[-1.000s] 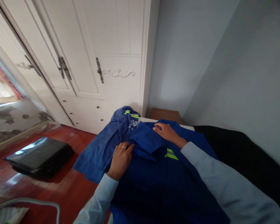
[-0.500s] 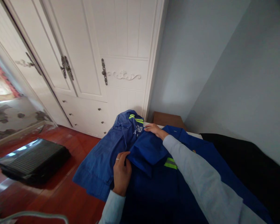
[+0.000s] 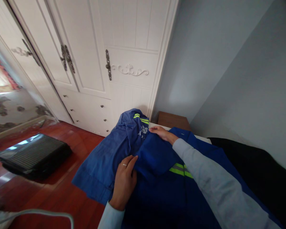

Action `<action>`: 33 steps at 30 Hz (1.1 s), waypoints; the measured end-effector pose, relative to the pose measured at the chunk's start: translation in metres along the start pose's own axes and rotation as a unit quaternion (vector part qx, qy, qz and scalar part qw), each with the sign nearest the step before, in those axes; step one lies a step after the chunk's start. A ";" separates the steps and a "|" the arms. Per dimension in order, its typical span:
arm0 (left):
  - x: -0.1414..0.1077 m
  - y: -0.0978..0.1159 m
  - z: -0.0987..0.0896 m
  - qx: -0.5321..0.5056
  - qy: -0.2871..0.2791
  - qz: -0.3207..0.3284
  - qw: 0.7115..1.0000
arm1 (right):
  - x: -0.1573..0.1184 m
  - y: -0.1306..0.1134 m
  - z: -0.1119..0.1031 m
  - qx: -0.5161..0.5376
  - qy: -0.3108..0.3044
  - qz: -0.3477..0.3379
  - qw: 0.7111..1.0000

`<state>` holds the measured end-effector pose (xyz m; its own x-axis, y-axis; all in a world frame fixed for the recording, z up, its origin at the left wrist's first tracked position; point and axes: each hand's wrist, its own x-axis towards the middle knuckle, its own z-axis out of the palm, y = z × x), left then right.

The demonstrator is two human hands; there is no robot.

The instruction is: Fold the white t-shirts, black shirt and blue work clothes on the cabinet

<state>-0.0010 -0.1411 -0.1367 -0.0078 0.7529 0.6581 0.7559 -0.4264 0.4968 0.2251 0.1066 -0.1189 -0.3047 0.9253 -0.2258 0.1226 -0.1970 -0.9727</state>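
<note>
A dark blue work jacket (image 3: 157, 197) with yellow-green and grey reflective strips lies spread in front of me. My left hand (image 3: 124, 181), a ring on one finger, pinches the near edge of a folded-over blue part of it. At that fold's far corner, my right hand (image 3: 163, 133) grips the cloth between thumb and fingers. To the left, a lighter, faded blue work garment (image 3: 105, 162) with yellow-green strips and a pale printed mark hangs over the edge. The undersides of both grips are hidden.
White wardrobe doors (image 3: 131, 35) and drawers stand ahead. A brown wooden box-like piece (image 3: 173, 120) sits in the corner by the grey wall. Black cloth (image 3: 252, 165) lies at right. On the red floor (image 3: 83, 140) rests a black plastic-wrapped block (image 3: 33, 156); a pale curved tube (image 3: 45, 211) shows lower left.
The folded blue cloth is drawn out flatter between my hands, and more of the reflective strip shows. Both hands remain on it; the view has shifted slightly.
</note>
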 end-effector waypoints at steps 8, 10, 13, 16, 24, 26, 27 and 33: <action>-0.002 0.003 -0.005 0.058 0.072 -0.025 0.995 | 0.013 0.008 0.010 -0.097 0.140 -0.035 0.985; 0.000 0.007 -0.008 0.050 0.055 -0.030 0.997 | 0.015 0.009 0.013 -0.090 0.151 -0.034 0.984; 0.010 0.012 -0.014 0.042 0.016 -0.048 0.998 | 0.016 0.008 0.016 -0.066 0.149 -0.031 0.986; 0.023 0.015 -0.015 0.065 -0.015 -0.091 0.994 | 0.014 0.003 0.019 -0.038 0.112 -0.018 0.993; 0.037 0.015 -0.003 0.137 -0.114 -0.109 0.978 | 0.023 -0.015 0.027 -0.057 0.031 0.004 0.998; 0.037 0.016 -0.002 0.131 -0.105 -0.123 0.978 | 0.027 -0.013 0.030 -0.045 0.053 -0.014 0.997; 0.037 0.016 -0.002 0.125 -0.097 -0.132 0.979 | 0.028 -0.011 0.032 -0.041 0.061 -0.019 0.997; 0.031 0.012 0.000 0.100 -0.084 -0.168 0.977 | 0.021 0.002 0.030 -0.024 0.088 -0.059 0.994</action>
<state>0.0081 -0.1232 -0.1105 -0.1822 0.9122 0.3671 0.8420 -0.0480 0.5373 0.1900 0.1161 -0.1273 -0.1508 0.9841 -0.0942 0.1428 -0.0726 -0.9871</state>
